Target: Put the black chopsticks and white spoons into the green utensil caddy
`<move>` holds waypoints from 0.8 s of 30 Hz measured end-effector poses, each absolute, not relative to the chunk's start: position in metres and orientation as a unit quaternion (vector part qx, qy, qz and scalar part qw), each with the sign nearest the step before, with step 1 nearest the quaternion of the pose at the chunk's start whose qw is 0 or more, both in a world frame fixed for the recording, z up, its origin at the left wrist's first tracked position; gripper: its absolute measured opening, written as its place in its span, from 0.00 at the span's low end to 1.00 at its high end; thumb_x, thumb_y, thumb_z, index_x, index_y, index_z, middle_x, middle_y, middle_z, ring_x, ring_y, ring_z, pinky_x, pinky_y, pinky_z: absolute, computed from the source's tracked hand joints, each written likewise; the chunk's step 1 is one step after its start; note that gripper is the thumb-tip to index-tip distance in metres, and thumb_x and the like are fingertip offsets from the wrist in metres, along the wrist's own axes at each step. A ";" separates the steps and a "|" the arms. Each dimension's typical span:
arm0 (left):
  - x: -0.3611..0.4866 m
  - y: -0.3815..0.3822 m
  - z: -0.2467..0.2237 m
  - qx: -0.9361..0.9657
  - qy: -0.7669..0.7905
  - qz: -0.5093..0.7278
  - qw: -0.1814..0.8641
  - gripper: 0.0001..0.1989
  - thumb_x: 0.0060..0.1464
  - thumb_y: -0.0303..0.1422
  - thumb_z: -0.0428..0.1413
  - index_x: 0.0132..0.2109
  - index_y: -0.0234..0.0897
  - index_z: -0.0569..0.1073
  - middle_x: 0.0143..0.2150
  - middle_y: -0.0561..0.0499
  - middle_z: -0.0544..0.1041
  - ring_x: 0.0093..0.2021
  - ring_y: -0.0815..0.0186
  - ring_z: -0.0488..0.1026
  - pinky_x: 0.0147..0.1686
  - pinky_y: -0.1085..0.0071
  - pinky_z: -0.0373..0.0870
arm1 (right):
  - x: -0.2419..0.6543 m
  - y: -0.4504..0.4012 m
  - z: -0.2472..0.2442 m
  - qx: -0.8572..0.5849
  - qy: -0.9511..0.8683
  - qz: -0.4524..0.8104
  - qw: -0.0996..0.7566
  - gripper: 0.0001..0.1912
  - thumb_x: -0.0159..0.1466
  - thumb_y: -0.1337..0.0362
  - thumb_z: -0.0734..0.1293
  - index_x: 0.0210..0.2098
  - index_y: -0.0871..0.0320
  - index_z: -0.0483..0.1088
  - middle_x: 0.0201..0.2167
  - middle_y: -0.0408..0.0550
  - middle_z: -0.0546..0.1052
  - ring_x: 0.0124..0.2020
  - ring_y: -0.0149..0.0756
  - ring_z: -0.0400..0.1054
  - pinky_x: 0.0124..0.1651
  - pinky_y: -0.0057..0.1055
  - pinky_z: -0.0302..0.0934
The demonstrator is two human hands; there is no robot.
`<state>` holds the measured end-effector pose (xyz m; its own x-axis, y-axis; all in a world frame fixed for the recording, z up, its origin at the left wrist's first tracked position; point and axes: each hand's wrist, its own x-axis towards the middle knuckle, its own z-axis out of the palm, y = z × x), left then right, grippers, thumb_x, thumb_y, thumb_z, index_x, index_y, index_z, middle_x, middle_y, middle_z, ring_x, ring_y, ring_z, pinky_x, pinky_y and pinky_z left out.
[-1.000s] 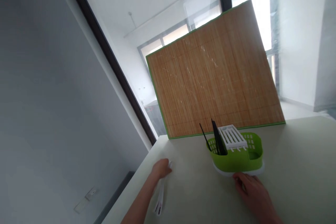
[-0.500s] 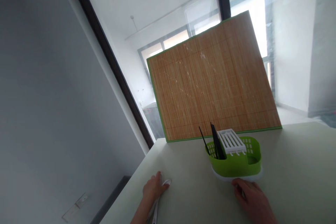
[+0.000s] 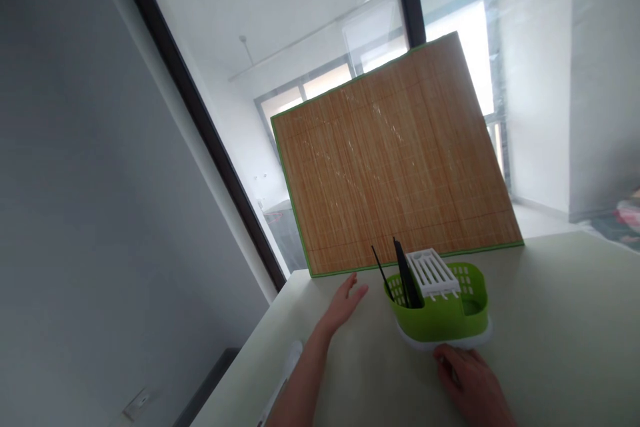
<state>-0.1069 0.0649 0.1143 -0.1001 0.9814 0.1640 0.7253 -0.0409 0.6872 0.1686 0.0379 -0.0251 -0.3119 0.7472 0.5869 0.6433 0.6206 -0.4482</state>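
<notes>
A green cutlery basket (image 3: 435,322) with a white base stands on the table. A white slatted rack (image 3: 433,272) sits across its top, with small hooks at the front. Several dark, thin sticks (image 3: 409,280) lean up out of the basket's left end. My left hand (image 3: 345,300) is held out just left of the basket, fingers apart and holding nothing. Close to the base's front edge rests my right hand (image 3: 470,373), its fingers curled; what they hold, if anything, is hidden. A long white utensil (image 3: 291,360) lies partly behind my left forearm.
The pale table (image 3: 560,320) extends to the right of the basket. Behind it a bamboo mat (image 3: 390,167) with green edging leans upright against a glass partition with dark frames (image 3: 213,140). A grey wall (image 3: 100,213) runs along the left.
My left hand has let go of the white utensil and moved up and right, toward the basket. The right hand stays by the basket's base. The view has shifted slightly.
</notes>
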 end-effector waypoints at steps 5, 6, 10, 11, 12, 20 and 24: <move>-0.028 0.137 0.132 0.624 0.577 0.439 0.293 0.27 0.48 0.51 0.53 0.46 0.33 0.73 0.48 0.41 0.75 0.49 0.57 0.69 0.51 0.63 0.62 | 0.169 0.038 -0.025 -0.435 -0.810 0.072 0.386 0.08 0.59 0.69 0.58 0.34 0.53 0.67 0.28 0.43 0.76 0.30 0.36 0.69 0.37 0.32 0.59; -0.019 0.147 0.133 0.624 0.571 0.438 0.304 0.25 0.49 0.50 0.53 0.42 0.33 0.75 0.44 0.42 0.76 0.47 0.58 0.71 0.49 0.64 0.64 | 0.169 0.039 -0.026 -0.437 -0.810 0.071 0.385 0.08 0.59 0.69 0.58 0.34 0.53 0.67 0.28 0.43 0.76 0.30 0.36 0.69 0.37 0.32 0.59; 0.001 0.171 0.127 0.607 0.576 0.438 0.328 0.20 0.51 0.46 0.51 0.32 0.31 0.75 0.34 0.42 0.78 0.36 0.60 0.74 0.37 0.65 0.69 | 0.168 0.042 -0.027 -0.430 -0.810 0.063 0.393 0.08 0.59 0.69 0.58 0.34 0.53 0.66 0.26 0.42 0.76 0.28 0.35 0.69 0.35 0.31 0.58; 0.002 0.174 0.123 0.599 0.581 0.444 0.325 0.19 0.51 0.46 0.52 0.31 0.31 0.74 0.33 0.42 0.78 0.35 0.60 0.74 0.36 0.65 0.69 | 0.168 0.042 -0.027 -0.423 -0.812 0.063 0.398 0.07 0.59 0.70 0.58 0.34 0.53 0.66 0.25 0.41 0.76 0.27 0.34 0.69 0.34 0.30 0.58; 0.003 0.175 0.120 0.591 0.586 0.453 0.319 0.18 0.51 0.45 0.52 0.30 0.32 0.73 0.33 0.42 0.78 0.34 0.60 0.74 0.35 0.66 0.69 | 0.167 0.042 -0.026 -0.416 -0.813 0.064 0.402 0.08 0.59 0.70 0.58 0.34 0.53 0.66 0.25 0.41 0.76 0.27 0.34 0.69 0.34 0.30 0.58; 0.006 0.174 0.123 0.519 0.571 0.571 0.280 0.22 0.58 0.47 0.37 0.35 0.35 0.67 0.29 0.45 0.75 0.29 0.65 0.74 0.30 0.69 0.70 | 0.162 0.035 -0.016 -0.401 -0.810 0.072 0.422 0.09 0.57 0.71 0.58 0.34 0.52 0.65 0.24 0.39 0.75 0.26 0.32 0.69 0.33 0.29 0.57; -0.016 0.169 0.165 0.500 0.540 0.636 0.233 0.21 0.58 0.48 0.36 0.41 0.36 0.63 0.27 0.51 0.71 0.23 0.69 0.71 0.24 0.72 0.68 | 0.164 0.035 -0.017 -0.408 -0.810 0.066 0.415 0.09 0.58 0.71 0.58 0.34 0.52 0.65 0.23 0.38 0.74 0.26 0.32 0.69 0.32 0.28 0.57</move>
<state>-0.0163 0.1691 0.1648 -0.3904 0.8367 0.3842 0.2436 -0.3086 0.9195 0.1641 0.0345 -0.0173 -0.3217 0.7163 0.6192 0.6072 0.6579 -0.4456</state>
